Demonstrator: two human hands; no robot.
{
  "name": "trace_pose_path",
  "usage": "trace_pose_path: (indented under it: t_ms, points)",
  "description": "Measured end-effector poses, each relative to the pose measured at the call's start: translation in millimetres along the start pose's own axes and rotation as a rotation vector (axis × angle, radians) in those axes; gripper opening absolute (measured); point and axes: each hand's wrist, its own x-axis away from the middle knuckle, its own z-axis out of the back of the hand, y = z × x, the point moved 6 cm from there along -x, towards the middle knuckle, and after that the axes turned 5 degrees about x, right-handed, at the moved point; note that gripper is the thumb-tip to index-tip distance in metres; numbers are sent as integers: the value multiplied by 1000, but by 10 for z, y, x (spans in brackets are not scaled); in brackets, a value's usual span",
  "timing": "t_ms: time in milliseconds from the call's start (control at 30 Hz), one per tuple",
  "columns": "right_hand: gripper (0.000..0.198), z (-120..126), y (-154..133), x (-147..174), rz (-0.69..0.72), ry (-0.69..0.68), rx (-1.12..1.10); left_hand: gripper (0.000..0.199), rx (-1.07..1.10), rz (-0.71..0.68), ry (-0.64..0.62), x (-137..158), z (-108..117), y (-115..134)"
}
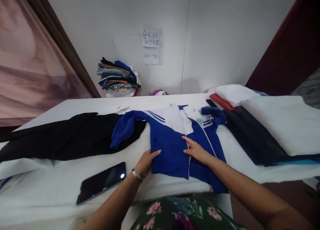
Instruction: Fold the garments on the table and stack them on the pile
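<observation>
A blue and white zip jacket (167,148) with striped shoulders and a round chest badge lies spread on the white-covered table (140,186), its front open. My left hand (147,161) pinches the side edge of its left front panel, thumb on top and fingers mostly hidden underneath. On the white zip edge of the same panel, my right hand (195,150) grips the cloth between thumb and fingers, its index finger stretched along the top. One blue sleeve bends out to the left over black clothing; the other is bunched at the right.
Black clothing (62,135) lies on the left, with a phone (101,183) in front of it. Dark garments (257,136) and white cloth (280,123) lie on the right. A stack of folded clothes (118,76) stands against the wall, beside two paper notes (151,38).
</observation>
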Motion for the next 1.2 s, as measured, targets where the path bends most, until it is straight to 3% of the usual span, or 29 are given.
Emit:
trace_pose_path:
  t_ms: [167,233,300,400,500,600,667,733,833,900,967,1067,1200]
  points:
    - [66,40,92,87,10,35,286,46,-155,-56,69,10,178,24]
    - [55,92,35,142,91,59,379,46,-270,-111,104,4,262,20]
    - [44,241,-98,226,244,160,489,50,-378,-160,149,30,333,23]
    - [36,619,-237,410,402,429,697,60,-584,-262,262,153,409,79]
    - [44,997,-121,555,289,617,870,59,-857,-455,366,338,366,189]
    - [60,1205,106,631,101,635,874,42,-1010,-697,347,493,160,288]
    - [69,1229,209,668,17,607,721,33,-1030,-803,268,535,-22,349]
    - [73,1158,257,694,-37,533,434,27,-1028,-840,157,504,-220,423]
    - [68,925,209,731,-59,353,-3,22,-1009,-829,-6,306,-532,576]
    - [64,789,134,769,-39,267,-118,21,-973,-797,-84,61,-747,683]
    - [64,692,92,803,-22,214,-128,18,-877,-675,-137,-293,-953,741]
    - [71,569,107,811,-17,155,-84,20,-698,-361,-145,-918,-1246,696]
    - [73,400,136,735,29,113,-31,33,-625,-224,-83,-1589,-1617,678]
